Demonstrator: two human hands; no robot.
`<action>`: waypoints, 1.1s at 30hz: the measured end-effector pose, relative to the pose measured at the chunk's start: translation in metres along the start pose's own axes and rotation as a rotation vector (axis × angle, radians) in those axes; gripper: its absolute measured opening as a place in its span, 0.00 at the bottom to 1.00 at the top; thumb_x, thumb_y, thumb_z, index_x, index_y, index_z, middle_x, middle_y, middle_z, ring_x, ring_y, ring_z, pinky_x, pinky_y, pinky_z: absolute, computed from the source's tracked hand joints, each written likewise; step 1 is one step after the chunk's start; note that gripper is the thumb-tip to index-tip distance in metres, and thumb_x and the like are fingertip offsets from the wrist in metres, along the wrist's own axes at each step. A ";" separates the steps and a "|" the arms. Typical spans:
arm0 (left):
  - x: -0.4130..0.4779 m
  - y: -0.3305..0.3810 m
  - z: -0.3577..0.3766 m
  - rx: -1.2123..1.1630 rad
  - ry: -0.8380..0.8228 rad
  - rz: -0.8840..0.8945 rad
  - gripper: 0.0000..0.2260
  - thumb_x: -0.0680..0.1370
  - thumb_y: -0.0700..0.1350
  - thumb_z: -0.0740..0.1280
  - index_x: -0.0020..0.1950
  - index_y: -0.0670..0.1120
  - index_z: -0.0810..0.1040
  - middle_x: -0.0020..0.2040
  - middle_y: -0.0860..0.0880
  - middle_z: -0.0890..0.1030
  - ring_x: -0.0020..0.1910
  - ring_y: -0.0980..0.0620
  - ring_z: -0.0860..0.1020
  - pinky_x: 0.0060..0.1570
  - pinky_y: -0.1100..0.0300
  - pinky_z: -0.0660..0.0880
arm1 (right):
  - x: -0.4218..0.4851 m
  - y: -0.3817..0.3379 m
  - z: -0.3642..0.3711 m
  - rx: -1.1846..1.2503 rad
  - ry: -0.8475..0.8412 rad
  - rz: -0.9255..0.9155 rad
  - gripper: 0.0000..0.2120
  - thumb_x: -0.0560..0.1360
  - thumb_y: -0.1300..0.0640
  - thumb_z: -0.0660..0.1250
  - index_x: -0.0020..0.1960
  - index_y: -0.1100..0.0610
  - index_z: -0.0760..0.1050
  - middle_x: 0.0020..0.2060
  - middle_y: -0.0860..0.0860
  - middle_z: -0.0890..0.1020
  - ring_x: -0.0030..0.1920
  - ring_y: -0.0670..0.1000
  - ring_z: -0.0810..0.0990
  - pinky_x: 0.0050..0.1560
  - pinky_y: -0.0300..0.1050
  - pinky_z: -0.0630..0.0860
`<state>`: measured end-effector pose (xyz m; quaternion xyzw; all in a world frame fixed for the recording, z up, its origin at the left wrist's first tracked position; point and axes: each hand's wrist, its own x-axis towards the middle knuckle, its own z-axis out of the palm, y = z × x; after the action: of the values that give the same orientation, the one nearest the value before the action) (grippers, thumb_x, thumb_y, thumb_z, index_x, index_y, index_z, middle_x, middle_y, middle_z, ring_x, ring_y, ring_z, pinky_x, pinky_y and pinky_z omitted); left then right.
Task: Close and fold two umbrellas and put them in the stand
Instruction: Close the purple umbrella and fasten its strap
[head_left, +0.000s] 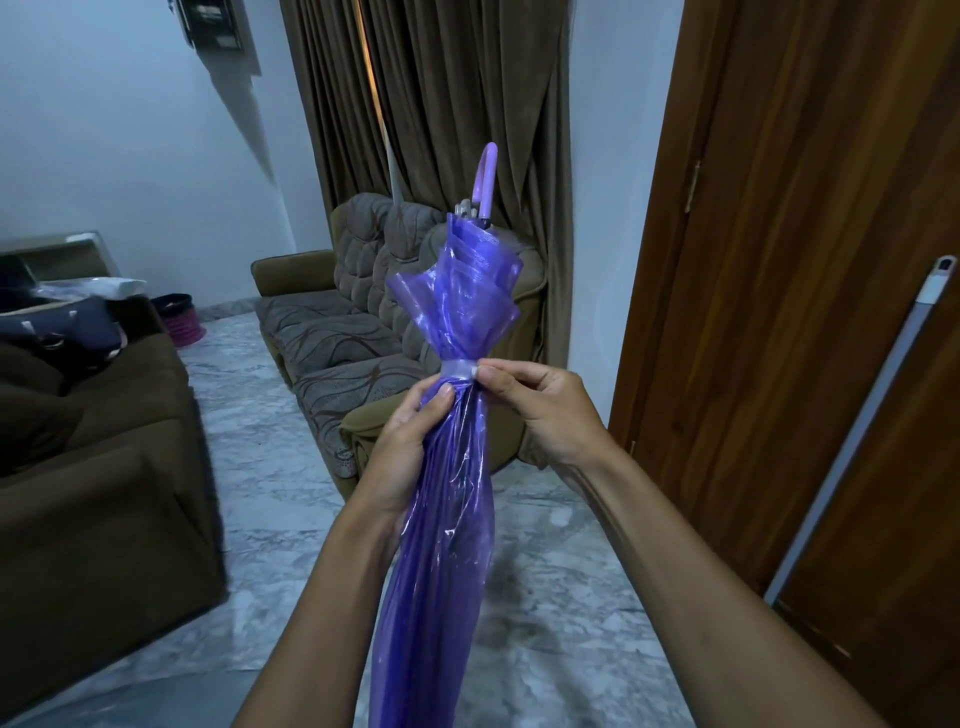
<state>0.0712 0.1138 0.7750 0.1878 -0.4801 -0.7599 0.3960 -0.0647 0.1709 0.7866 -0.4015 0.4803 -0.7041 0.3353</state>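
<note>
A closed purple see-through umbrella (447, 519) stands upright in front of me, its lilac hooked handle (484, 179) pointing up and its canopy gathered into a tight roll. A pale strap (458, 368) wraps around the canopy just below the flared edge. My left hand (410, 447) grips the rolled canopy right under the strap. My right hand (540, 405) pinches the end of the strap with thumb and forefinger. The umbrella's lower tip runs out of the bottom of the frame. I see no second umbrella and no stand.
A brown patterned sofa (353, 332) stands behind the umbrella under dark curtains (441, 104). A brown armchair (93, 467) with bags on it fills the left. A wooden door (805, 260) and a leaning white pole (857, 426) are at the right. A pink-and-dark basket (179, 318) sits on the marble floor.
</note>
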 end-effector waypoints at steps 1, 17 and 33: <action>0.000 0.000 0.000 -0.006 0.006 -0.002 0.09 0.80 0.41 0.62 0.58 0.43 0.77 0.40 0.47 0.82 0.32 0.56 0.80 0.32 0.66 0.77 | 0.000 0.001 0.000 0.026 -0.012 0.016 0.06 0.73 0.64 0.71 0.50 0.62 0.83 0.43 0.52 0.86 0.45 0.45 0.84 0.52 0.36 0.80; 0.009 0.014 0.001 0.453 0.065 0.145 0.07 0.80 0.43 0.65 0.48 0.44 0.82 0.43 0.43 0.84 0.41 0.52 0.80 0.46 0.62 0.76 | -0.002 0.013 -0.001 0.277 -0.030 0.133 0.06 0.75 0.65 0.67 0.50 0.64 0.81 0.39 0.51 0.87 0.40 0.44 0.84 0.50 0.35 0.80; -0.003 0.006 0.001 0.641 0.022 0.268 0.10 0.82 0.42 0.62 0.52 0.47 0.83 0.44 0.47 0.86 0.40 0.57 0.81 0.42 0.70 0.75 | -0.005 0.020 -0.001 0.251 0.005 0.162 0.10 0.65 0.58 0.74 0.45 0.58 0.78 0.40 0.53 0.85 0.41 0.48 0.82 0.51 0.40 0.79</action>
<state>0.0746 0.1151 0.7807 0.2459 -0.7105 -0.5096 0.4184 -0.0611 0.1697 0.7663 -0.3149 0.4201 -0.7302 0.4373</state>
